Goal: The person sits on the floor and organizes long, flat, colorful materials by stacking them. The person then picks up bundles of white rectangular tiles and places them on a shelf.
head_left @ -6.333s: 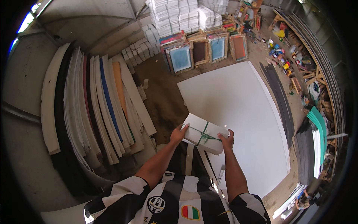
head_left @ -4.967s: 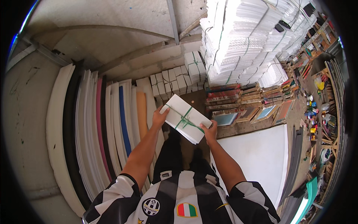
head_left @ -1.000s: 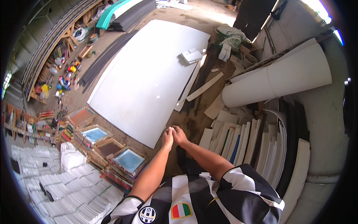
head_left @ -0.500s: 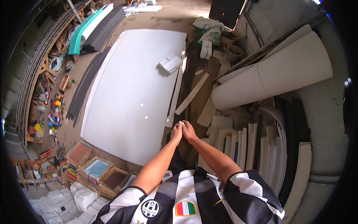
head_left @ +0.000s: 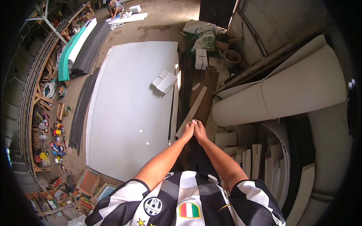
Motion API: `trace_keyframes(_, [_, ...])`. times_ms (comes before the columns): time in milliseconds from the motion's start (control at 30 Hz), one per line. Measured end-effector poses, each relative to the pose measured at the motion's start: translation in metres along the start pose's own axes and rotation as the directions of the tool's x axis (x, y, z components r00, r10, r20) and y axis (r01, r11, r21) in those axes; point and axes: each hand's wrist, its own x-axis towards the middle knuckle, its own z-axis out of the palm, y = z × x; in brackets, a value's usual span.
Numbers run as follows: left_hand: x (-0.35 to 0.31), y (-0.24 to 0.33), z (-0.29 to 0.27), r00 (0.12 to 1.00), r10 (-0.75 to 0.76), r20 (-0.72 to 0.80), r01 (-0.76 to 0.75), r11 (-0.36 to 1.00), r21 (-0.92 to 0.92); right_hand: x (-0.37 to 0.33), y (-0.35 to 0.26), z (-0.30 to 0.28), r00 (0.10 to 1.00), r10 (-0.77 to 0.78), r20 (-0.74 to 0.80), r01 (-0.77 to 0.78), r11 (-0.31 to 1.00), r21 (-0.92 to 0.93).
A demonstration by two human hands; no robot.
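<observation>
My left hand (head_left: 187, 131) and my right hand (head_left: 200, 132) meet in front of my body, both arms stretched forward. Their fingers are closed and pressed together at the tips. Whatever they may hold is hidden or too small to name. Just beyond them lies a long pale strip (head_left: 193, 111) on the dark floor boards. To the left, a large white sheet (head_left: 124, 113) lies flat, with a small stack of white pieces (head_left: 164, 82) near its right edge.
On the right rests a big roll of white sheet (head_left: 286, 90) tied with string, above several upright offcuts (head_left: 247, 160). Paint containers (head_left: 57, 139) and wooden frames (head_left: 89, 181) stand at left. A sack (head_left: 203, 35) lies ahead; another person (head_left: 114, 8) crouches far off.
My joined hands have shifted slightly right in the view. The view has tilted up, so the sheet and roll sit lower, and the crouching person now shows at the top.
</observation>
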Motion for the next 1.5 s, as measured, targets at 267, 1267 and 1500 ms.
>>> trace_keyframes(267, [0.152,0.062,0.025,0.996,-0.06,0.06,0.052,0.99,0.131,0.152,-0.052,-0.035,0.997,0.082,-0.007,-0.082,0.996,-0.045])
trace_keyframes(1267, [0.62,0.246,0.031,0.98,-0.08,0.18,0.024,0.956,0.292,0.619,-0.178,-0.071,0.957,0.205,-0.204,-0.241,0.956,-0.169])
trace_keyframes(1500, [0.723,0.215,0.048,0.939,-0.315,0.136,0.273,0.926,0.262,0.714,-0.142,-0.087,0.898,0.402,-0.176,-0.428,0.891,-0.149])
